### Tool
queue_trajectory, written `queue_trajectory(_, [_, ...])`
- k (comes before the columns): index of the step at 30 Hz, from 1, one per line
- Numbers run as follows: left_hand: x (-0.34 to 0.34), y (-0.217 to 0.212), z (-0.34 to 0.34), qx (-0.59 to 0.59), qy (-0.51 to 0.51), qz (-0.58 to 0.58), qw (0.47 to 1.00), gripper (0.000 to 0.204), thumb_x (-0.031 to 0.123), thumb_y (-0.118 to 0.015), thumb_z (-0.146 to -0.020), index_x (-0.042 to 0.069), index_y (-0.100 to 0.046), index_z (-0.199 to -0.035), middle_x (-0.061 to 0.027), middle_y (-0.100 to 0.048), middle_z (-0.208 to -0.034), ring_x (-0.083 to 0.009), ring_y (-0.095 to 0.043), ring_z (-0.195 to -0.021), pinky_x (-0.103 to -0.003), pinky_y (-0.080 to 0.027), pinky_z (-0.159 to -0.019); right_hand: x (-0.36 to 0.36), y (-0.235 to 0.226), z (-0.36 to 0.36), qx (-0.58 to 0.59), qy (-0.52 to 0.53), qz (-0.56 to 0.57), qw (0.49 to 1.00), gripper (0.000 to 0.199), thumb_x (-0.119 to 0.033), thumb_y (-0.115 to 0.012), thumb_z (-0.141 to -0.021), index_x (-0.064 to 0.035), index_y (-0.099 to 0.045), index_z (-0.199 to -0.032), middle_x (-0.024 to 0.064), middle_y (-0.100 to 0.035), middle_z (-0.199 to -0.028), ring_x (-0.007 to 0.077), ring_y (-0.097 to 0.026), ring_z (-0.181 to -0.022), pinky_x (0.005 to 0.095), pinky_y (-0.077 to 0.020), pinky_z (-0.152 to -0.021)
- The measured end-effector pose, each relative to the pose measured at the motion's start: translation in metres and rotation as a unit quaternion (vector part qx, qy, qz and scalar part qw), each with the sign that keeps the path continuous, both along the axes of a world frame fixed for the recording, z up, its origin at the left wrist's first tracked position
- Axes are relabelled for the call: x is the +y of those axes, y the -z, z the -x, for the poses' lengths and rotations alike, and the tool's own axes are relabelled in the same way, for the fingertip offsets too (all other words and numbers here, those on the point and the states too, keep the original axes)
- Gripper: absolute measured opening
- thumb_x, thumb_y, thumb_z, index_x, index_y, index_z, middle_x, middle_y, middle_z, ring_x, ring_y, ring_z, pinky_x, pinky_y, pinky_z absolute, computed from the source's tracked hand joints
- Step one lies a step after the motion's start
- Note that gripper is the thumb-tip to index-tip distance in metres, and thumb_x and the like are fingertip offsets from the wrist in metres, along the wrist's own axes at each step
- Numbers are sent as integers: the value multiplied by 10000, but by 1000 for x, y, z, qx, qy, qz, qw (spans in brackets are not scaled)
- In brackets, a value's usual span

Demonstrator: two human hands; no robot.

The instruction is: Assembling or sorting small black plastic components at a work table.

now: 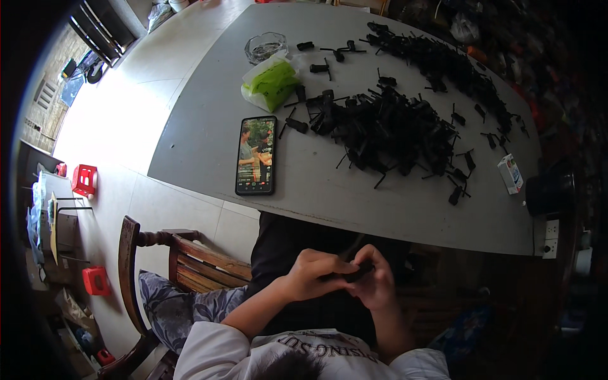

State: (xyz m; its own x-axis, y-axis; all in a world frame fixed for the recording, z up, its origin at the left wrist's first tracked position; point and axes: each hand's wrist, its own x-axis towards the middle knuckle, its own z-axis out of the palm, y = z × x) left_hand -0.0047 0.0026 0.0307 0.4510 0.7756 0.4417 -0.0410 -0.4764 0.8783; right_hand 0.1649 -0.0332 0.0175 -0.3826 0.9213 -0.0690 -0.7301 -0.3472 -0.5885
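- Both hands meet over the lap, near the bench [209,126] edge, working on one small black plastic part [350,272].
- The left hand [310,273] curls its fingers over the part from the left. The right hand [373,282] pinches its right end.
- The step looks like fitting or assembling the piece; the next move likely calls for firm pressure.
- A pile of black parts [386,126] lies far on the bench, right of a phone [256,155].
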Motion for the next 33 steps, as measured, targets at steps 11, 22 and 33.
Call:
queue_trajectory(11, [9, -5, 23, 60, 209, 2, 976, 220, 184, -753, -686, 66, -665, -849, -63, -630, -683, -236, -614, -583, -305, -468, -507, 2, -18, -24, -238, -336, -88, 907, 144, -129, -513, -906, 1, -560, -947, 42, -577, -747, 69, -508, -574, 209, -416, -538])
queue_trajectory(22, [-2, 14, 14, -169, -27, 358, 918, 299, 298, -611, -779, 4, -565, -797, -59, -554, -723, -93, -469, -532, -208, -358, -484, 100, 6, -13, -717, 250, -266, 594, 356, -168, -645, -817, -37, -519, -1123, 69, -577, -820, 154, -562, -655, 272, -466, -583])
queue_trajectory(33, [3, 27, 7, -187, -43, 364, 911, 93, 108, -560, -870, 16, -548, -859, -65, -524, -735, -138, -508, -602, -262, -431, -566, 77, -4, -30, -673, 189, -343, 627, 217, -57, -707, -682, 22, -613, -861, 87, -523, -850, 209, -552, -763, 301, -445, -652])
